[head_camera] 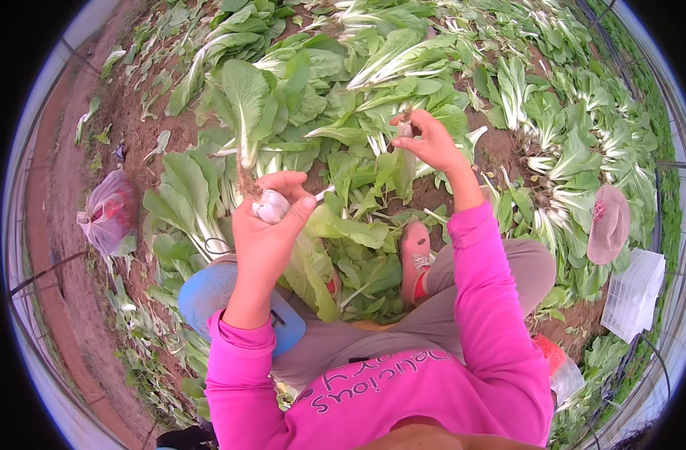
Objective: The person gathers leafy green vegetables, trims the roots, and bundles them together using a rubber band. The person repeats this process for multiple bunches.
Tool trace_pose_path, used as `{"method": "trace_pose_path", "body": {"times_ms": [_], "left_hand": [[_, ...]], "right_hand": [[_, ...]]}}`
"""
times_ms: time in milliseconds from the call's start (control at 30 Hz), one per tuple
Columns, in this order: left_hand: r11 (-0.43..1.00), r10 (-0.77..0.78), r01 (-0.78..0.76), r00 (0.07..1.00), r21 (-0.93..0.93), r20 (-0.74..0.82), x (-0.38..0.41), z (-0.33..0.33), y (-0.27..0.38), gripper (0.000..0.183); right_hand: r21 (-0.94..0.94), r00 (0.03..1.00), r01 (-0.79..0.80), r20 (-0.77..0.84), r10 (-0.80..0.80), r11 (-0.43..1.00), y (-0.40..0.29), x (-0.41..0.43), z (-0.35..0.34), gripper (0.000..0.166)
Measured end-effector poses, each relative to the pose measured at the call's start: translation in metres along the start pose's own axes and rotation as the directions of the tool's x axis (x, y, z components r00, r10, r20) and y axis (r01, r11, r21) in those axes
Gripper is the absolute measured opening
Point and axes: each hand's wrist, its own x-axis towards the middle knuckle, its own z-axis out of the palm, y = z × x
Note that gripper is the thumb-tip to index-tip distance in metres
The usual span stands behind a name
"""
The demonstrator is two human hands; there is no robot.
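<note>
My left hand [270,225] is closed around leafy greens, their white stem bases [271,207] showing between thumb and fingers and brown roots at the side. Pale green leaves [315,275] hang below that hand. Farther forward and to the right, my right hand [433,140] pinches one more leafy green [402,163] near its root end, roots up and leaves hanging down. A heap of cut leaves [371,281] lies between my shoes. Just beyond my left hand, white-stemmed greens [247,107] lie on the soil.
Rows of pulled greens [568,146] cover the ground ahead and to the right. A tied plastic bag [109,211] sits at the left. At the right are a pink brimmed hat [610,225] and a white plastic crate [633,295]. Something blue [213,292] rests at my left knee.
</note>
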Motion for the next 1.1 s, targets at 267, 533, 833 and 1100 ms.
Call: {"method": "trace_pose_path", "body": {"times_ms": [267,533,833,1100], "left_hand": [[0.958,-0.119,0.197,0.935,-0.210,0.334,-0.003,0.023,-0.013,0.049],[0.838,-0.193,0.396,0.858,-0.375,0.476,-0.009,0.019,-0.012,0.051],[0.882,-0.156,0.232,0.965,-0.410,0.209,-0.006,0.026,-0.023,0.027],[0.849,-0.235,0.204,0.972,-0.487,-0.003,0.013,0.015,-0.017,0.023]], "right_hand": [[0.708,0.998,-0.023,0.060,-0.027,0.706,-0.123,-0.057,0.039,0.046],[0.313,0.882,0.414,-0.371,-0.291,0.855,-0.130,-0.066,0.051,0.040],[0.489,0.866,0.442,-0.452,-0.215,0.752,-0.141,-0.067,0.079,0.023],[0.557,0.944,-0.211,-0.096,0.315,0.803,-0.019,-0.038,0.059,0.023]]}}
